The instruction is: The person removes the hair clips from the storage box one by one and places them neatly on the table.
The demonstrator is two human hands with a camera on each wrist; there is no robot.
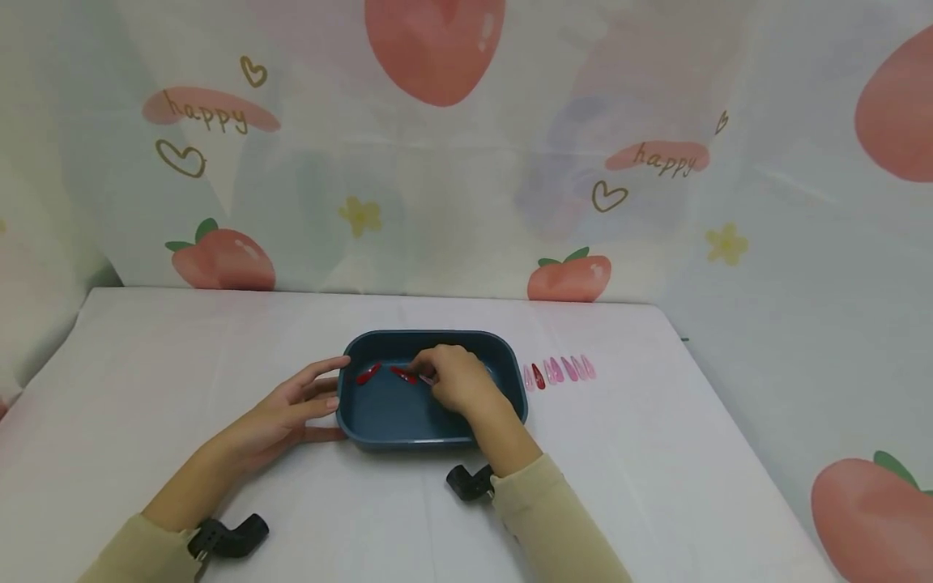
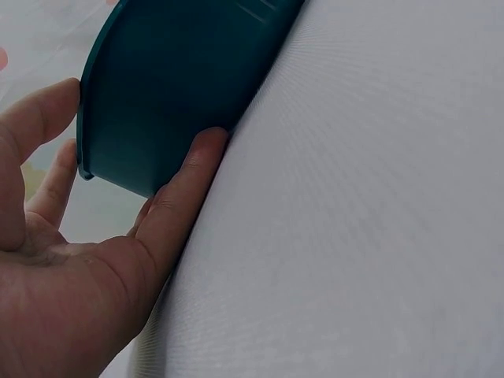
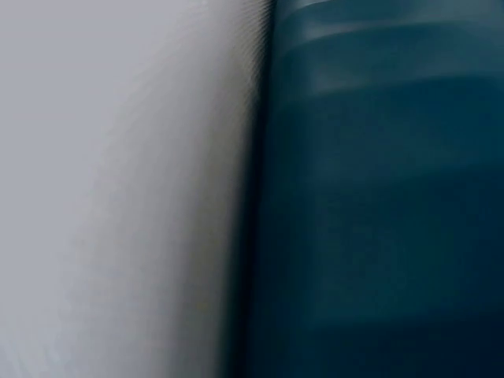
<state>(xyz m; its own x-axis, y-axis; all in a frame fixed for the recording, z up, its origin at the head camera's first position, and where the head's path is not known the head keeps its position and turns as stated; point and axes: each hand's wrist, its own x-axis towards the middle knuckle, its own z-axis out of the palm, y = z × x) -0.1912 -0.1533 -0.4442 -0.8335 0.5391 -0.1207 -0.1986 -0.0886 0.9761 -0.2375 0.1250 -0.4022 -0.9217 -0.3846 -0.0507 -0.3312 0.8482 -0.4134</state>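
Observation:
A dark teal tray (image 1: 408, 444) stands on the table. My left hand (image 1: 280, 417) rests against its left end. In the left wrist view, fairly straight fingers of the left hand (image 2: 87, 268) touch the rim and outer wall of the tray (image 2: 169, 87). My right hand (image 1: 455, 379) reaches inside the tray, its bent fingertips down at the clips. A red snap hair clip (image 1: 368, 373) lies at the left, and more red hair clips (image 1: 403, 375) lie beside the right fingertips. A small pale pink piece shows under those fingers; whether it is pinched is hidden.
Right of the tray, several pink hair clips (image 1: 570, 368) and a red one (image 1: 538, 376) stand in a row on the white tablecloth (image 1: 641, 453). A printed cloth (image 1: 452, 186) hangs behind the table. The right wrist view has only the tray wall (image 3: 378, 197) and white cloth.

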